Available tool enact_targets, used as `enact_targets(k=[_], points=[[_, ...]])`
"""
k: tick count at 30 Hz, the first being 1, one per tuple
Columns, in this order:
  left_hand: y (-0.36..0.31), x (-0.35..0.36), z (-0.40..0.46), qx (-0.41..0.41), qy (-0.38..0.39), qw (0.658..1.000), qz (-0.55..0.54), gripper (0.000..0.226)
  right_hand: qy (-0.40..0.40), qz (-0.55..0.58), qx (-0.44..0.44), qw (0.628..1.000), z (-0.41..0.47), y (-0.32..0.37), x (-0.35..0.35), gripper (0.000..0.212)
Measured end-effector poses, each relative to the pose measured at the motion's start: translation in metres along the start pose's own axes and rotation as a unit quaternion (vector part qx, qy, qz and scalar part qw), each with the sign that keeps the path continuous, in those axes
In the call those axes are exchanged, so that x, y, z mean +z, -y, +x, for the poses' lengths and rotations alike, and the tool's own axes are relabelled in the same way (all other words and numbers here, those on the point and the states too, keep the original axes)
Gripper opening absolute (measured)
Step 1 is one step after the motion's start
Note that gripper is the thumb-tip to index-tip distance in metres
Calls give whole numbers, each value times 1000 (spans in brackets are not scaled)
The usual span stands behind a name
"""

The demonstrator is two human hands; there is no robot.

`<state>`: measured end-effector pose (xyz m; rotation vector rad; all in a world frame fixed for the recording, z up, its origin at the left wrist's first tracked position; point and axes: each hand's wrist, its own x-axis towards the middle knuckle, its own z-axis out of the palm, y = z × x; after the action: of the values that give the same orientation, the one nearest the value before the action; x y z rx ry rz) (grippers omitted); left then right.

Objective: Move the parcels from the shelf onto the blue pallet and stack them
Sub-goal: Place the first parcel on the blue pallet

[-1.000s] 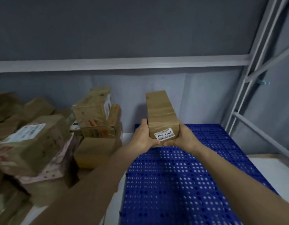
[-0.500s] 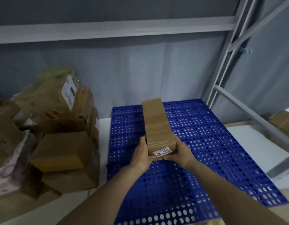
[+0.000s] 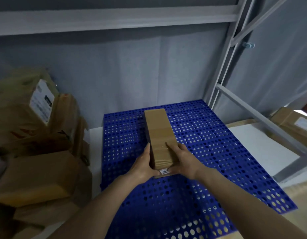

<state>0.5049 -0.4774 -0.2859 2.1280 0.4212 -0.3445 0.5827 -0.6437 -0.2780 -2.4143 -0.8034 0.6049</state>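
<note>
With both hands (image 3: 144, 165) (image 3: 184, 158) gripping its near end, I see the parcel (image 3: 159, 133) pointing away over the pallet (image 3: 209, 135).

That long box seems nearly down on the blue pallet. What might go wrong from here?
Two risks, as far as I can judge. The long box is narrow, so parcels stacked on it later may wobble. The left hand and right hand grip its near end low down, so fingers might get pinched against the pallet. Whether the box already rests flat is unclear.
</note>
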Motion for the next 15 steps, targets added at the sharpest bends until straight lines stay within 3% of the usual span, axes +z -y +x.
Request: enact_targets(k=[10, 15], points=[[-73, 45, 56, 25, -28, 999, 22, 100, -35, -42, 1, 999, 13, -66, -57, 96], [-123, 77, 102, 49, -42, 998, 18, 111, -67, -103, 7, 992, 21, -115, -104, 88]])
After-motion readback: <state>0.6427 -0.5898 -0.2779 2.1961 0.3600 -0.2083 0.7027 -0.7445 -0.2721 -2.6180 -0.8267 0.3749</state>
